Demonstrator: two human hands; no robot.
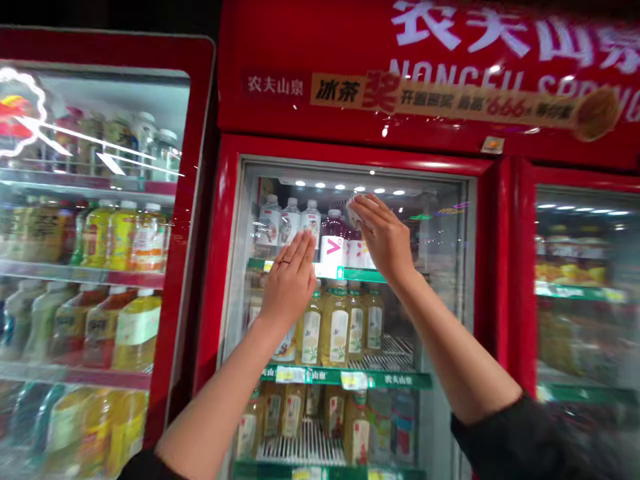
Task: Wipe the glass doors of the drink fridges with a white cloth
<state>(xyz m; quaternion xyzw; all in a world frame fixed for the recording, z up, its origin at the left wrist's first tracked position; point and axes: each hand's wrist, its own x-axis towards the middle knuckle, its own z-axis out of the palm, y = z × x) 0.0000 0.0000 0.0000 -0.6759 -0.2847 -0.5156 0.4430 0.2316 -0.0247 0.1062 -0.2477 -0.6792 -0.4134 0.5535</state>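
Note:
My left hand (290,283) lies flat on the glass door (437,253) of a red-framed drinks fridge, fingers stretched upward and a ring on one of them. Higher up and to the right, my right hand (387,235) presses a crumpled white cloth (355,212) against the same glass. Whether the cloth is paper or fabric I cannot tell. Behind the glass, around my hands, stand white-labelled clear bottles (291,220), dark purple bottles (334,233) and pale yellow bottles (338,330) on shelves.
Left of this door stands another red-framed fridge (197,167) full of bottles, with bright reflections on its glass. A further fridge door (587,280) is on the right. Above runs a red sign panel (340,40) with a tan banner strip (445,103). Lower shelves hold more bottles (293,410).

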